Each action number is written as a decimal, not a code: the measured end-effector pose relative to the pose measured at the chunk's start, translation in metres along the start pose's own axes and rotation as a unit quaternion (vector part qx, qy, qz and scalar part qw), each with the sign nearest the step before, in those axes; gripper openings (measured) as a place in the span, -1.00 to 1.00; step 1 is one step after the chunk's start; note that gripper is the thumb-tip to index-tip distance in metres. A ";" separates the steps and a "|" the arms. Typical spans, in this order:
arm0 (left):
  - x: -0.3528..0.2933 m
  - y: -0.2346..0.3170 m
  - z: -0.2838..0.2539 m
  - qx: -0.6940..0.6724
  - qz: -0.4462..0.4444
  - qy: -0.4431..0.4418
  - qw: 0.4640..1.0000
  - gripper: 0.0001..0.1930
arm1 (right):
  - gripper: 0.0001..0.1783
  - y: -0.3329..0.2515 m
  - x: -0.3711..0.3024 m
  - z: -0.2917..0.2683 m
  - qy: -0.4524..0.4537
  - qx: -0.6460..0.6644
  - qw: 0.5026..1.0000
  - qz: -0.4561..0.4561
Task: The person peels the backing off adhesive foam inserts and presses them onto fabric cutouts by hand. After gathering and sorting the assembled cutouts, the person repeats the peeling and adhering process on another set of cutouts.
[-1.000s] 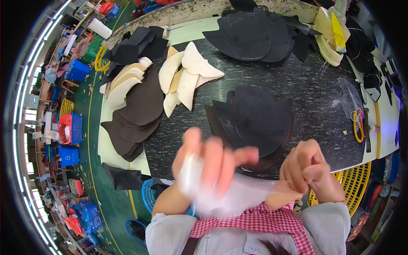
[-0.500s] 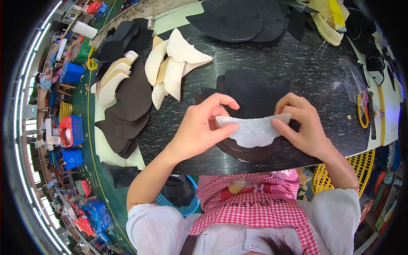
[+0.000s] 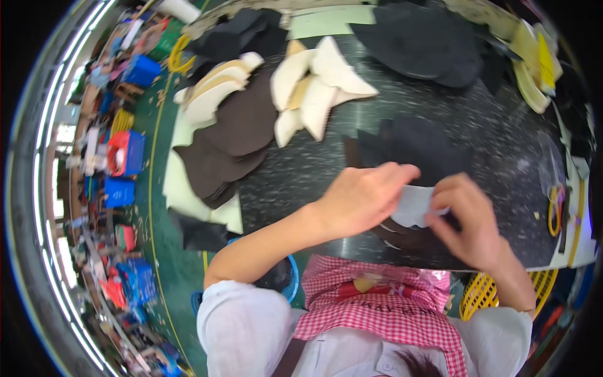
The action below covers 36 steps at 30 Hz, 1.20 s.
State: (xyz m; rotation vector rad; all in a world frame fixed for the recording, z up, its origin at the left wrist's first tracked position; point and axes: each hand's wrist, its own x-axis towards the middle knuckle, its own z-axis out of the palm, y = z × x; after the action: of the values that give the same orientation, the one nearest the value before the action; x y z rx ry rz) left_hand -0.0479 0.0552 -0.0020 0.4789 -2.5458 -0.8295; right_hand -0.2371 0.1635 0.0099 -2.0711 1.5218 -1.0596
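A pale grey-white shaped piece (image 3: pixel 414 204), sheet-like, is held above the table between my two hands. My left hand (image 3: pixel 367 198) is closed at its left end, with the back of the hand hiding most of the grip. At the other end my right hand (image 3: pixel 468 217) pinches the piece between thumb and fingers, somewhat smeared by motion. Beneath and behind it lie black shaped pieces (image 3: pixel 427 144) and dark brown ones (image 3: pixel 402 237), partly covered by the hands.
Brown cut pieces (image 3: pixel 242 125) and cream zigzag-edged pieces (image 3: pixel 314 94) lie to the left. Black pieces (image 3: pixel 421 44) are stacked at the back. Yellow-handled scissors (image 3: pixel 554 210) rest at the right. A yellow basket (image 3: pixel 480 295) stands below the table's front edge.
The view has shifted, so the table contents appear farther right. My left hand has turned over its end of the white piece, and the hands are closer together.
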 end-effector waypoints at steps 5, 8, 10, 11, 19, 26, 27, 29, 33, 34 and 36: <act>-0.026 -0.030 -0.067 0.327 -0.020 0.123 0.937 -0.81 | -0.66 -0.001 -0.002 0.009 -0.097 -0.043 0.992 -0.063; -0.066 -0.059 -0.110 0.342 -0.148 0.153 0.915 -0.69 | -0.69 0.001 -0.005 0.011 -0.109 -0.019 0.993 -0.040; -0.098 -0.088 -0.111 0.316 -0.130 0.141 0.929 -0.79 | -0.69 -0.003 -0.005 0.009 -0.091 -0.021 0.994 -0.052; -0.105 -0.093 -0.112 0.198 -0.184 0.209 0.940 -0.84 | -0.69 -0.002 -0.004 0.009 -0.090 -0.022 0.994 -0.051; -0.091 -0.072 -0.141 -0.188 -0.259 0.353 0.879 -0.87 | -0.72 -0.014 -0.002 0.002 -0.117 -0.045 0.992 -0.028; -0.027 0.035 -0.037 0.089 0.128 0.192 0.969 -0.75 | -0.83 -0.049 0.017 0.022 0.075 0.162 0.984 0.005; -0.027 0.049 -0.013 -0.041 0.055 0.218 0.973 -0.73 | -0.83 -0.049 0.016 0.021 0.081 0.153 0.985 0.006; -0.032 0.055 0.008 -0.177 -0.016 0.232 0.956 -0.72 | -0.87 -0.043 0.011 0.022 0.114 0.159 0.980 0.015; -0.032 0.047 0.003 -0.305 -0.042 0.199 0.930 -0.72 | -0.88 -0.039 0.002 0.021 0.101 0.175 0.979 0.021; -0.028 0.042 -0.004 -0.320 -0.038 0.183 0.929 -0.73 | -0.88 -0.039 0.002 0.022 0.101 0.176 0.979 0.019; -0.020 0.049 -0.015 -0.261 -0.038 0.164 0.950 -0.78 | -0.89 -0.038 0.001 0.025 0.108 0.157 0.982 0.018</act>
State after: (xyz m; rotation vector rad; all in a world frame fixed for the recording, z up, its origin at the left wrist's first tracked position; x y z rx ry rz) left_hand -0.0328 0.0940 0.0338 0.4925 -1.9151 -1.2814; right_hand -0.1938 0.1725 0.0194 -1.7548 1.3747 -1.4453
